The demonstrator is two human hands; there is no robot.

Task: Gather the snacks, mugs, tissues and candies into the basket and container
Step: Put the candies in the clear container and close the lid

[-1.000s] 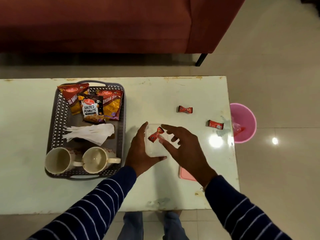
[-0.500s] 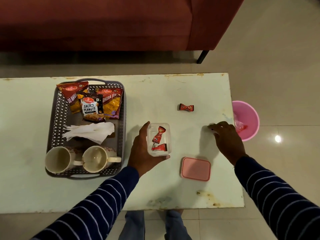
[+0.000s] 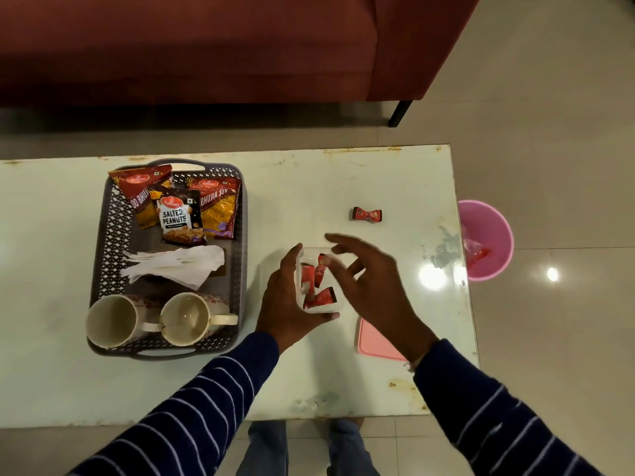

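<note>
Left hand (image 3: pixel 287 304) grips the clear container (image 3: pixel 318 280) on the tabletop (image 3: pixel 309 187), thumb and fingers curled round it; right hand (image 3: pixel 371 286) hovers above, fingers spread, empty; one candy (image 3: pixel 367 214) lies beyond

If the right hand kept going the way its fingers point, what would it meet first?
The right hand points up-left over the clear container; beyond that its line looks free across the table, well left of the loose candy. Height is unclear.
</note>
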